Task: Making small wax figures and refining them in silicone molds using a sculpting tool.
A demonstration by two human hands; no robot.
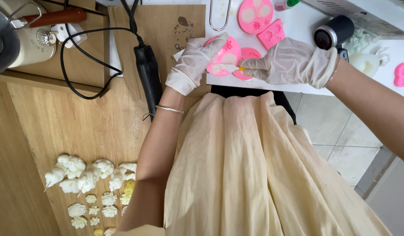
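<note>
My left hand (194, 62), in a white glove, grips a round pink silicone mould (228, 54) at the near edge of the white table (300, 26). My right hand (289, 61), also gloved, holds a thin white tool with an orange tip (231, 68) against the mould's pale filling. A second round pink mould (251, 54) lies just behind, partly hidden by my right hand's fingers.
More pink moulds lie on the table: a round one (255, 15), a squarish one (272, 34), one at far right (403, 74). A black heat tool (334, 31) is nearby. Several white cast flowers (90, 183) and a black corded tool (148, 76) rest on the wooden surface (71, 126).
</note>
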